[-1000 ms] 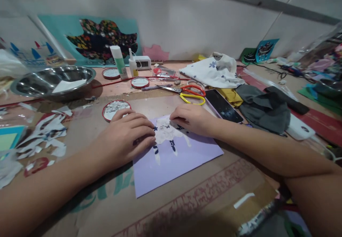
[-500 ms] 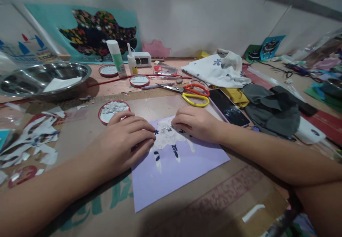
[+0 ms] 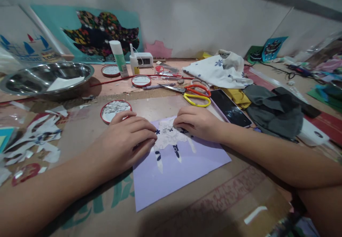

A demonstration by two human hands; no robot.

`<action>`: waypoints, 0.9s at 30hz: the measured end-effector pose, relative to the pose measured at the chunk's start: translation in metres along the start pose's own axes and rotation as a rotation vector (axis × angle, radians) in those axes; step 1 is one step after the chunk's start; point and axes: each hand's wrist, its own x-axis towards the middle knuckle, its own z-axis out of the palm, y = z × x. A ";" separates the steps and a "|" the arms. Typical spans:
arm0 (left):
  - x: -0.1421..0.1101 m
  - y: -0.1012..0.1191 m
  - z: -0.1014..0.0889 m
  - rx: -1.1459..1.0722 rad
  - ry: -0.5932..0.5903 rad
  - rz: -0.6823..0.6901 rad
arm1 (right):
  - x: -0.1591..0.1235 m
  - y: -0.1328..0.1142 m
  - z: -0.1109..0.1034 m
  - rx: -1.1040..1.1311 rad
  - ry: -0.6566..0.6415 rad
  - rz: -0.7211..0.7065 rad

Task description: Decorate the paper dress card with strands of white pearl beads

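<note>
A lilac sheet (image 3: 181, 176) lies on the cardboard with a white fabric cutout (image 3: 168, 140) stuck on it, patterned with dark blue flowers. Silvery pearl beads (image 3: 167, 128) sit in a small cluster on the cutout's upper part. My left hand (image 3: 130, 137) rests palm down over the sheet's left edge, fingers stretched and slightly bent, holding nothing visible. At the right end of the bead cluster, my right hand (image 3: 196, 123) has thumb and fingertips pinched together over the cutout; whatever is between them is hidden. Just behind my left hand stands a red-rimmed lid (image 3: 116, 110) of pearl beads.
Behind the sheet lie scissors (image 3: 196, 95) with red and yellow handles and a phone (image 3: 230, 108). A glue stick (image 3: 119, 58), a glue bottle (image 3: 134, 62) and a metal bowl (image 3: 48, 80) stand farther back. White scraps (image 3: 34, 135) lie left, grey cloth (image 3: 275, 112) right.
The camera view has shifted a little. Both hands keep nearly the same places on the sheet, the right still pinched by the beads.
</note>
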 end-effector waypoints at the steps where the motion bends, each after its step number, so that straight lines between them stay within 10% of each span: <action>1: 0.000 0.000 0.000 -0.001 0.001 0.002 | 0.000 0.000 0.000 0.002 -0.004 0.003; 27: 0.000 -0.003 0.001 0.000 -0.009 0.001 | 0.001 -0.002 -0.001 0.021 -0.007 -0.019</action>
